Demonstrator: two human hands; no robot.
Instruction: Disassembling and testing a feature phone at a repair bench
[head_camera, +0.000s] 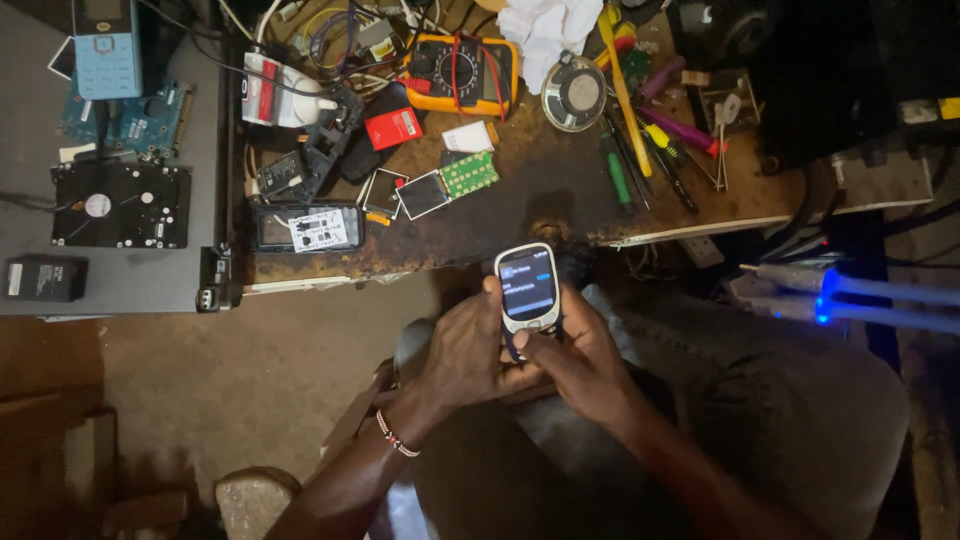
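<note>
The person's lap fills the bottom of the view, and over it the left hand (462, 352) and right hand (578, 362) together clasp a small silver phone (527, 287) with its screen lit. The left fingers wrap the phone's left edge; the right thumb lies on its keypad. A beaded bracelet (396, 435) circles the left wrist. Beyond, a worn workbench (520, 190) carries a yellow multimeter (462, 72), a small round speaker (573, 93), screwdrivers (625, 150), and loose phone parts (440, 185). A hard drive (120, 205) lies on the grey surface to the left.

Dim, murky view; lit phone screen (527, 285) glows, edges dark.
</note>
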